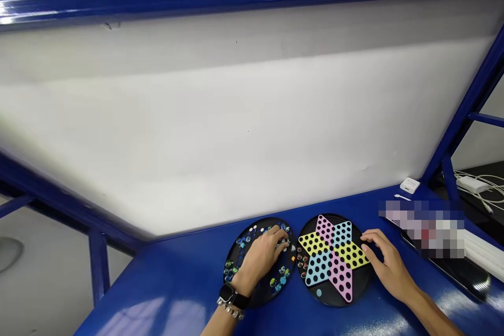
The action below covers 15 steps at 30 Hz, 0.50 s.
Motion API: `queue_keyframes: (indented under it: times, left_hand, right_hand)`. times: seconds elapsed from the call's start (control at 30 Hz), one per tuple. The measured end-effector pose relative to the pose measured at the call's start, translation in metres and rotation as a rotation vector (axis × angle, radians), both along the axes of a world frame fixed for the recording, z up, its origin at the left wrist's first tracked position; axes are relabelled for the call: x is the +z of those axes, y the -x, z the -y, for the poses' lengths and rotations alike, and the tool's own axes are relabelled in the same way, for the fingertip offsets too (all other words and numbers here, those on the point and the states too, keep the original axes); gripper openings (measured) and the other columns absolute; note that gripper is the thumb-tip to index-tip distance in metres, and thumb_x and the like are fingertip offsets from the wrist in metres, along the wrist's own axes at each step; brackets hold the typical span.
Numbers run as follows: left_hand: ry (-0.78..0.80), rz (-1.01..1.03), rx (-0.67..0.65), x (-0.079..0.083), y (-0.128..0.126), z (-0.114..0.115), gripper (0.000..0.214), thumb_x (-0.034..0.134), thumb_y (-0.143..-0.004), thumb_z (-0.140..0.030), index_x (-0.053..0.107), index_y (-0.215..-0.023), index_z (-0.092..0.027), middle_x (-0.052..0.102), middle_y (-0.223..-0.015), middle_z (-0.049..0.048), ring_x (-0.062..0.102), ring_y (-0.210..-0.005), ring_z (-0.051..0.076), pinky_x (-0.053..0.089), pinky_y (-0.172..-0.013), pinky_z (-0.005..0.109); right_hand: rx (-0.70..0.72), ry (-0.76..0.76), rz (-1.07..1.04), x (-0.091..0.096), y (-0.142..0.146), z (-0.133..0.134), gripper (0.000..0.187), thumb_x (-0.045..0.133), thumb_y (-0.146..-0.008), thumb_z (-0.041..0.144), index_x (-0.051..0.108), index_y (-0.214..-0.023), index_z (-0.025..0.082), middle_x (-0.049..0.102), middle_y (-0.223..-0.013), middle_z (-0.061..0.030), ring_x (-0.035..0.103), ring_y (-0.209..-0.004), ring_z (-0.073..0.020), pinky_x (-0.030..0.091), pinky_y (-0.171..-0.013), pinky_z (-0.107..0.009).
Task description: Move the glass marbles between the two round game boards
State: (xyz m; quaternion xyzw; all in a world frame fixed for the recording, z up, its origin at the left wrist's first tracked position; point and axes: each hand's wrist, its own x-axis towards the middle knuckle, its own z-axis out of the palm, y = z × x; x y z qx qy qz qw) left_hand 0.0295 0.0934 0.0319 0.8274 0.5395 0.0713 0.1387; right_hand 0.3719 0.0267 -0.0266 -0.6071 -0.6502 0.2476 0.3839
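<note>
Two round black trays lie side by side on a blue table point(165, 294). The left tray point(236, 252) holds several coloured glass marbles. My left hand point(263, 254), with a watch and bracelet on the wrist, reaches into it, fingers curled over the marbles near its right rim. Whether it holds one is hidden. The right one is a Chinese checkers board point(333, 257) with a star of pink, blue and yellow points full of holes. My right hand point(388, 260) rests flat on the board's right edge, fingers spread, holding nothing.
A white wall panel rises behind the table, framed by blue metal beams point(464, 110). At the right are a small white box point(409, 185), a dark flat device point(460, 270), and a white charger with cables point(474, 184) on a neighbouring surface.
</note>
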Motion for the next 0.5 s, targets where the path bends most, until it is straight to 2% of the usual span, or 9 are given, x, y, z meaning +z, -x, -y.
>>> queue_keyframes:
  times: [0.1, 0.2, 0.37, 0.43, 0.5]
  left_hand:
    - [-0.04, 0.057, 0.035, 0.009, -0.009, -0.002, 0.027, 0.04, -0.1, -0.033, 0.064, -0.105, -0.023, 0.066, -0.105, 0.0041, 0.065, -0.087, 0.019, 0.049, -0.077, 0.03]
    - [-0.069, 0.114, 0.071, 0.014, -0.033, -0.007, 0.025, 0.043, -0.1, -0.034, 0.064, -0.107, -0.022, 0.067, -0.105, 0.0045, 0.065, -0.081, 0.017, 0.049, -0.073, 0.029]
    - [-0.056, 0.067, 0.076, 0.006, -0.077, -0.017, 0.023, 0.051, -0.097, -0.033, 0.067, -0.106, -0.02, 0.068, -0.104, 0.0061, 0.066, -0.079, 0.018, 0.048, -0.067, 0.028]
    - [-0.052, 0.077, 0.069, 0.003, -0.081, -0.02, 0.024, 0.049, -0.097, -0.033, 0.067, -0.108, -0.021, 0.068, -0.105, 0.006, 0.067, -0.079, 0.018, 0.049, -0.068, 0.028]
    - [-0.069, 0.13, 0.078, 0.003, -0.073, -0.022, 0.028, 0.044, -0.099, -0.032, 0.066, -0.111, -0.022, 0.068, -0.109, 0.0057, 0.067, -0.085, 0.019, 0.05, -0.072, 0.029]
  right_hand:
    - [-0.005, -0.004, -0.001, 0.0, 0.001, 0.0, 0.029, 0.048, -0.096, 0.049, 0.065, -0.104, 0.026, 0.065, -0.115, -0.007, 0.064, -0.108, -0.0249, 0.056, -0.091, -0.038]
    - [0.001, 0.009, 0.001, 0.001, 0.001, 0.001, 0.029, 0.047, -0.097, 0.049, 0.064, -0.105, 0.027, 0.065, -0.116, -0.0066, 0.063, -0.109, -0.0246, 0.056, -0.093, -0.038]
    - [-0.003, -0.005, 0.0, 0.002, 0.001, 0.001, 0.029, 0.046, -0.098, 0.049, 0.063, -0.105, 0.026, 0.065, -0.115, -0.0068, 0.063, -0.109, -0.0243, 0.055, -0.093, -0.038]
    - [-0.009, -0.01, 0.0, 0.003, 0.002, 0.001, 0.029, 0.046, -0.098, 0.049, 0.063, -0.104, 0.027, 0.065, -0.114, -0.0064, 0.064, -0.108, -0.0239, 0.055, -0.093, -0.037]
    - [-0.009, -0.016, 0.001, 0.004, 0.002, 0.001, 0.028, 0.047, -0.097, 0.049, 0.063, -0.103, 0.027, 0.065, -0.114, -0.0061, 0.064, -0.108, -0.0238, 0.056, -0.092, -0.037]
